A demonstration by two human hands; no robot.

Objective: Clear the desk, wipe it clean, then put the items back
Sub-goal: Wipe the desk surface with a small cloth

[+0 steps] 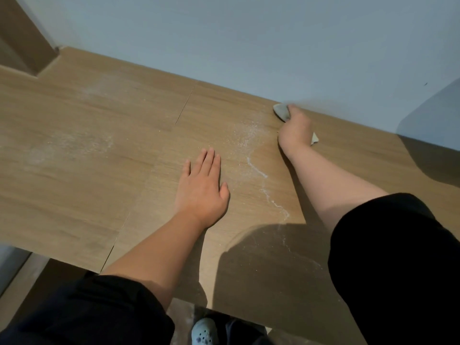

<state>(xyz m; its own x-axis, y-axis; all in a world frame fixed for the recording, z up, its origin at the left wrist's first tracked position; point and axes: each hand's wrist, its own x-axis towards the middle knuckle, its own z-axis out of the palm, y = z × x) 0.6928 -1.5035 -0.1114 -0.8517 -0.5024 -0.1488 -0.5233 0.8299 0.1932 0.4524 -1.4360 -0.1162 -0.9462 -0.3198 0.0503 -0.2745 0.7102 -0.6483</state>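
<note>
Grips the cloth (281,112) in the right hand (296,130), fingers curled down over it, pressing it to the desk (74,150) at the far edge, hard against the wall (249,33), probably to catch dust in that seam; braces on the left hand (200,188), flat near the middle, fingers straight and together, thumb apart, seemingly for support on the long reach; a white dust ridge (260,174) between the hands; no room past the wall, so only nearward or leftward over open wood; left hand in that path.
</note>
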